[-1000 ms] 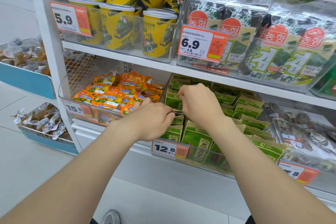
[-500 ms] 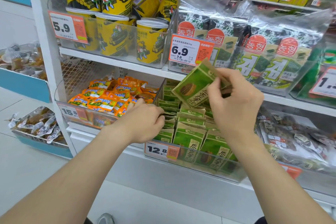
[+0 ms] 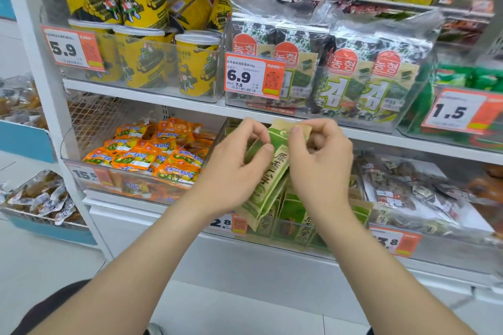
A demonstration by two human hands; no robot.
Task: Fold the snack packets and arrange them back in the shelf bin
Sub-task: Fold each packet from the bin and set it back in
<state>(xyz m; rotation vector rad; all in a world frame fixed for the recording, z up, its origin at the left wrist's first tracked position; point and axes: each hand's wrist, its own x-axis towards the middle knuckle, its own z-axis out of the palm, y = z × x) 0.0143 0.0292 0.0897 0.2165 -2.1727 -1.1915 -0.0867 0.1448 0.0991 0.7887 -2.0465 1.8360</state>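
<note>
A green and tan snack packet [image 3: 273,171] hangs upright in front of the lower shelf, held by both hands. My left hand [image 3: 234,168] grips its left edge near the top. My right hand [image 3: 319,160] pinches its tan top flap between thumb and forefinger. Below and behind the packet, the clear shelf bin [image 3: 283,239] holds several more green packets [image 3: 296,215] standing in rows, partly hidden by my hands.
Orange snack packs [image 3: 152,152] fill the bin to the left. Clear bagged snacks [image 3: 408,193] lie in the bin to the right. The upper shelf carries yellow tubs [image 3: 141,57] and seaweed packs [image 3: 353,81]. Orange price tags hang on the bin fronts.
My right hand lifted a green packet out of the bin and brought it lower, towards me. My left hand left the bin and took hold of the packet's left edge.
</note>
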